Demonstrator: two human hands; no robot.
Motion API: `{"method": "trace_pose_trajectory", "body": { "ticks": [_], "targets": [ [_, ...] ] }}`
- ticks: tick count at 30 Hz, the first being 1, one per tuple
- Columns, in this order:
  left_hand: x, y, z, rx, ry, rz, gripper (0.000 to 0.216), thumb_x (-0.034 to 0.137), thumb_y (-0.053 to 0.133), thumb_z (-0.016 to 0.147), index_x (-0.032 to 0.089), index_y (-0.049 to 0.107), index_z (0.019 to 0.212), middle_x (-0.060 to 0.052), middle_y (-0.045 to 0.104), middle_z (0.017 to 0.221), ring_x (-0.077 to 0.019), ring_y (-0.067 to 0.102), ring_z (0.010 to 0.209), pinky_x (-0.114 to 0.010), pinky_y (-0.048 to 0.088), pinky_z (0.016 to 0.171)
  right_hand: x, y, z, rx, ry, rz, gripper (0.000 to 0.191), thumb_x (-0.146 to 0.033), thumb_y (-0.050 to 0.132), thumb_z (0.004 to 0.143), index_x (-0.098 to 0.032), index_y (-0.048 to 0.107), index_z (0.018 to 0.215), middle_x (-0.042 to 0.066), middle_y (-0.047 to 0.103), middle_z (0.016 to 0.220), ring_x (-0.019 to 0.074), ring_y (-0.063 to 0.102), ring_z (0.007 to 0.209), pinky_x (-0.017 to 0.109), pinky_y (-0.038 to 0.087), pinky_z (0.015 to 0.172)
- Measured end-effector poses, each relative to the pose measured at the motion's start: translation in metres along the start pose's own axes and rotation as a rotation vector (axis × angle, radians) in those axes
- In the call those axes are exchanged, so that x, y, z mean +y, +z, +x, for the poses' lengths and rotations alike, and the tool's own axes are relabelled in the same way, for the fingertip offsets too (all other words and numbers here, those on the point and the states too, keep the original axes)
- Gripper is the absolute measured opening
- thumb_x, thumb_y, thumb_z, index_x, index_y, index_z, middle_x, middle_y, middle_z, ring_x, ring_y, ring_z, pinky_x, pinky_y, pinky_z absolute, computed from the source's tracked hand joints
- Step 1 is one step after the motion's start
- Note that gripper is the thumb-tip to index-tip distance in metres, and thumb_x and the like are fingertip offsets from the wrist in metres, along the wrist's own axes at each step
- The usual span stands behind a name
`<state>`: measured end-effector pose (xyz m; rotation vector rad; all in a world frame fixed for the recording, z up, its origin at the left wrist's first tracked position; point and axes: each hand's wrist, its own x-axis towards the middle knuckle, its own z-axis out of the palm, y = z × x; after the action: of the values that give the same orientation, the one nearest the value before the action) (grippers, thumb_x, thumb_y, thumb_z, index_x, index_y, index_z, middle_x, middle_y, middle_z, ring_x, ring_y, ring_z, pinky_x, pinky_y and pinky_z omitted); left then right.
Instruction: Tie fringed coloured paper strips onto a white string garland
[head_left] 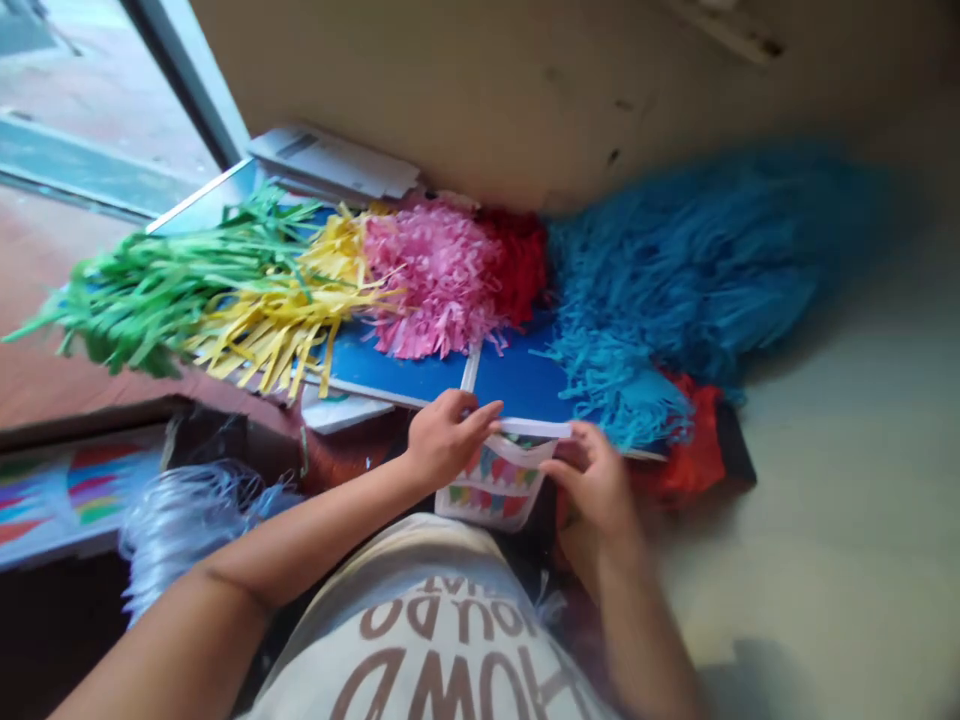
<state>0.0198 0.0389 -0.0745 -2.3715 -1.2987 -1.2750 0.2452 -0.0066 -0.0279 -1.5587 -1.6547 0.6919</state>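
Observation:
Between my two hands hangs a pale plastic packet printed with rows of colourful fringes, close to my shirt and in front of the table's near edge. My left hand grips its top left corner, fingers bent and thumb toward the rim. At the top right corner, my right hand pinches the white upper edge between thumb and fingers. The packet's contents are hidden. Just beyond lie a pink paper fringe bundle and a blue fringe bundle on the blue tabletop.
Green fringes, yellow fringes and a dark red bundle cover the table's back and left. A stack of papers lies by the wall. Red-orange material sits at right; shiny white strands hang at lower left.

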Motion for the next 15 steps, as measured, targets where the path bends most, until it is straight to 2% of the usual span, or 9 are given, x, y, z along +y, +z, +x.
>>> {"method": "trace_pose_trajectory", "body": {
  "ticks": [2, 4, 6, 9, 12, 15],
  "targets": [
    [-0.002, 0.000, 0.000, 0.000, 0.012, 0.021, 0.039, 0.048, 0.043, 0.102, 0.026, 0.075, 0.110, -0.006, 0.063, 0.089, -0.0139, 0.057, 0.073, -0.024, 0.042, 0.063, 0.018, 0.021, -0.015, 0.163, 0.095, 0.094, 0.057, -0.060, 0.077, 0.074, -0.019, 0.066, 0.111, 0.012, 0.078, 0.097, 0.0275, 0.077, 0.084, 0.038, 0.063, 0.074],
    [-0.001, -0.002, 0.003, 0.010, 0.031, 0.037, 0.046, 0.056, 0.043, 0.100, 0.024, 0.076, 0.108, -0.008, 0.063, 0.090, -0.0153, 0.058, 0.075, -0.025, 0.042, 0.063, 0.024, 0.036, -0.023, 0.273, 0.095, 0.083, 0.052, -0.061, 0.074, 0.077, -0.019, 0.069, 0.108, 0.013, 0.078, 0.097, 0.0284, 0.077, 0.086, 0.038, 0.063, 0.077],
    [-0.001, -0.006, 0.011, -0.019, 0.069, 0.080, 0.049, 0.059, 0.045, 0.098, 0.023, 0.077, 0.102, -0.009, 0.064, 0.089, -0.0161, 0.059, 0.074, -0.026, 0.041, 0.063, 0.023, 0.041, -0.026, 0.329, 0.041, 0.050, 0.048, -0.061, 0.070, 0.081, -0.019, 0.071, 0.105, 0.012, 0.079, 0.093, 0.0282, 0.077, 0.084, 0.035, 0.063, 0.075],
    [0.000, -0.014, 0.028, -0.180, 0.198, 0.124, 0.039, 0.051, 0.051, 0.098, 0.023, 0.076, 0.093, -0.006, 0.067, 0.084, -0.0157, 0.059, 0.071, -0.029, 0.043, 0.070, 0.020, 0.036, -0.027, 0.334, -0.038, 0.049, 0.044, -0.059, 0.065, 0.086, -0.019, 0.073, 0.103, 0.011, 0.079, 0.089, 0.0261, 0.077, 0.078, 0.031, 0.062, 0.070],
    [-0.001, -0.020, 0.041, -0.406, 0.338, 0.084, 0.035, 0.044, 0.045, 0.103, 0.023, 0.071, 0.114, -0.005, 0.070, 0.085, -0.0161, 0.061, 0.072, -0.029, 0.044, 0.069, 0.022, 0.032, -0.028, 0.314, -0.077, 0.038, 0.040, -0.056, 0.063, 0.089, -0.019, 0.073, 0.103, 0.010, 0.079, 0.089, 0.0250, 0.077, 0.078, 0.030, 0.062, 0.070],
    [-0.003, -0.021, 0.047, -0.537, 0.368, 0.013, 0.041, 0.041, 0.038, 0.105, 0.023, 0.060, 0.135, -0.006, 0.072, 0.090, -0.0170, 0.063, 0.075, -0.027, 0.045, 0.063, 0.027, 0.033, -0.030, 0.298, -0.102, 0.022, 0.037, -0.053, 0.063, 0.090, -0.020, 0.073, 0.103, 0.009, 0.079, 0.088, 0.0242, 0.077, 0.077, 0.030, 0.062, 0.069]
  ]
}}
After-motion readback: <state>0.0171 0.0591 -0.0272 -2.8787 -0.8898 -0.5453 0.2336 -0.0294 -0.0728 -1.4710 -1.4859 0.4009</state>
